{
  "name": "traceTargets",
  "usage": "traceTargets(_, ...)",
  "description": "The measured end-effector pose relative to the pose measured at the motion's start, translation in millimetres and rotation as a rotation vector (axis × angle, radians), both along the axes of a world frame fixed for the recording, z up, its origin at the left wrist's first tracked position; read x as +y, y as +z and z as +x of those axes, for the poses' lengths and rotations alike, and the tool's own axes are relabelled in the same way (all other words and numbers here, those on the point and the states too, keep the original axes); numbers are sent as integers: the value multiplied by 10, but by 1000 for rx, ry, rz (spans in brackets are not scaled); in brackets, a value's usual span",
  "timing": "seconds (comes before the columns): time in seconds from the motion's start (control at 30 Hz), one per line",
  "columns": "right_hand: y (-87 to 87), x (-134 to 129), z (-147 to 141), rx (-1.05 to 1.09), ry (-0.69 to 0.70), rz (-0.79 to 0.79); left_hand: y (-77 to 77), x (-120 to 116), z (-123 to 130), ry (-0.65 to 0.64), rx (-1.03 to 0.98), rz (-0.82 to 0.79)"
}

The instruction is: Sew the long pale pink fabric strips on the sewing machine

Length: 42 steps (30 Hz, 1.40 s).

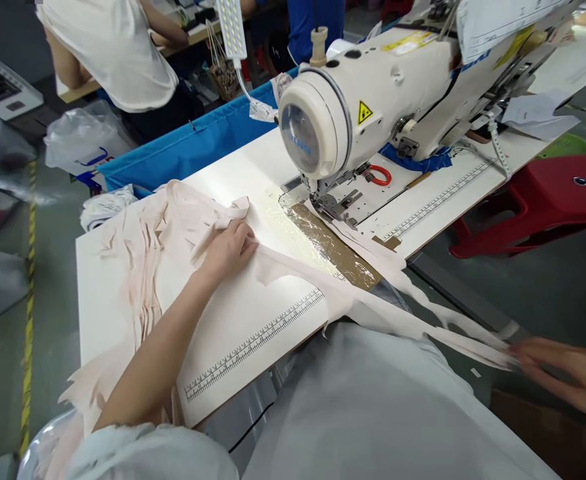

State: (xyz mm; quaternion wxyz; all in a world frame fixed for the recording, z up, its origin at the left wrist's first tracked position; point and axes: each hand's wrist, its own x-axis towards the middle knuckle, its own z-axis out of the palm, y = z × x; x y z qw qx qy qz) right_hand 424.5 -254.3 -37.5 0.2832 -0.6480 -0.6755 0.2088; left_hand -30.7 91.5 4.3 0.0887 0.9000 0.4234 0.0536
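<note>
My left hand (230, 250) is closed on a pale pink fabric strip (303, 270) over the white sewing table (267, 160). Stretched along the table's front edge and across my lap, the strip runs to my right hand (567, 373), which pinches its end off the table at the far right. A second length of pink fabric (373, 250) leads from under the presser foot of the sewing machine (333, 200) to the same right hand. Gathered pink fabric pieces (147, 267) lie in folds left of my left hand, and some hang over the table's near left edge.
A blue cloth trough (187, 157) runs along the table's far edge. A red stool (537, 207) stands at the right. Beyond the trough a person in a white top (117, 60) sits at another table. Printed rulers (253, 343) mark the tabletop. An LED lamp (231, 30) hangs left of the machine.
</note>
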Motion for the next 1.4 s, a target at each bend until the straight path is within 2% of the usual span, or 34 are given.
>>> traceTargets(0.03,52,163,-94,-51,81,-57,-27,-32,7,-8,-15,37)
traceTargets(0.1,225,521,-392,-70,38,-142,-71,-95,8,-38,-41,97)
traceTargets(0.17,410,895,-815,-53,-23,-91,-95,-155,-10,-74,-61,133)
traceTargets(0.23,522,1255,-1294,-16,-31,-57,-100,-220,-51,-98,-70,141)
traceTargets(0.3,541,1578,-1743,3,80,-42,-96,-296,-115,-144,-78,147)
traceTargets(0.4,494,1989,-2238,-111,183,-47,-95,-412,-223,-256,-69,193)
traceTargets(0.47,483,2219,-2437,-208,205,-92,-109,-470,-277,-306,-42,238)
traceTargets(0.6,512,2564,-2647,-312,236,-174,-153,-516,-304,-299,-19,269)
traceTargets(0.77,426,2741,-2772,-337,271,-208,-196,-543,-275,-276,-94,255)
traceTargets(1.0,261,2717,-2802,-360,264,-207,-260,-614,-258,-263,-95,221)
traceTargets(1.4,249,2719,-2807,-407,310,-155,-245,-694,-197,-240,-63,234)
